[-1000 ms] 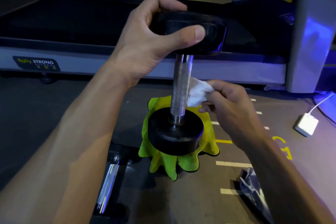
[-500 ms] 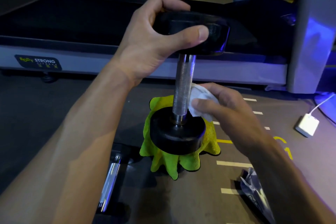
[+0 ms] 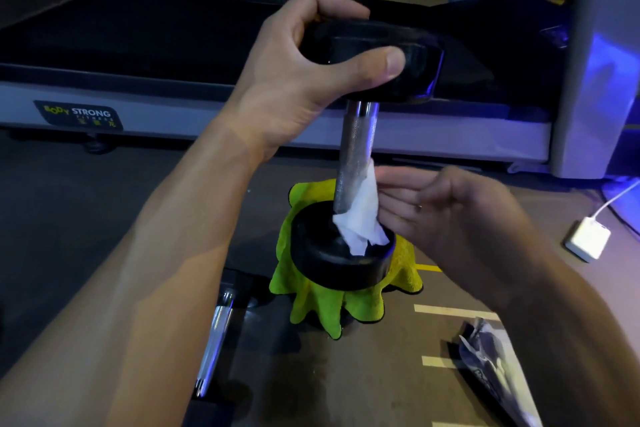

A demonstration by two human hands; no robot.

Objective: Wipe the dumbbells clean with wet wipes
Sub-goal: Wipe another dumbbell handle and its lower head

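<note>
A black dumbbell with a knurled steel handle (image 3: 356,152) stands upright on a yellow-green cloth (image 3: 325,308) on the floor. My left hand (image 3: 304,80) grips its top head (image 3: 415,55) from the left, thumb across the front. A white wet wipe (image 3: 360,218) hangs against the lower handle and drapes onto the bottom head (image 3: 332,270). My right hand (image 3: 450,215) is beside the wipe on the right, fingers straight and pointing left, their tips at the wipe.
A second dumbbell (image 3: 216,340) lies on the floor at lower left, partly behind my left forearm. A crumpled wipe packet (image 3: 491,367) lies at lower right. A white charger (image 3: 587,241) with its cable sits at the right. A treadmill (image 3: 173,45) runs across the back.
My right hand pinched the wipe and rubbed down the handle; now its fingers have straightened and the wipe hangs loose onto the bottom head. My left hand has kept its hold.
</note>
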